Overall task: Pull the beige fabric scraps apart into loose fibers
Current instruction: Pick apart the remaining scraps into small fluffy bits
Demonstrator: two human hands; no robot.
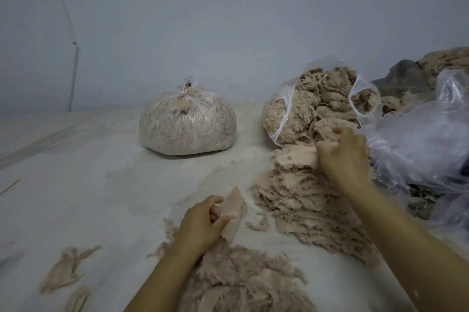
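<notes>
A tall stack of beige fabric scraps (299,197) lies on the white floor at centre right. My right hand (342,154) reaches to the top of that stack and grips the top scrap (297,158) with curled fingers. Nearer to me, my left hand (203,222) pinches a single beige scrap (236,212) between thumb and fingers, holding it up off the floor. A heap of loose pulled fibers (248,278) spreads below my left forearm at the bottom centre.
A tied plastic bag of fibers (187,123) sits at the back centre. An open plastic bag of fibers (319,106) stands behind the stack. Crumpled clear plastic (426,139) and dark cloth fill the right side. Small fiber tufts (66,268) lie at the lower left.
</notes>
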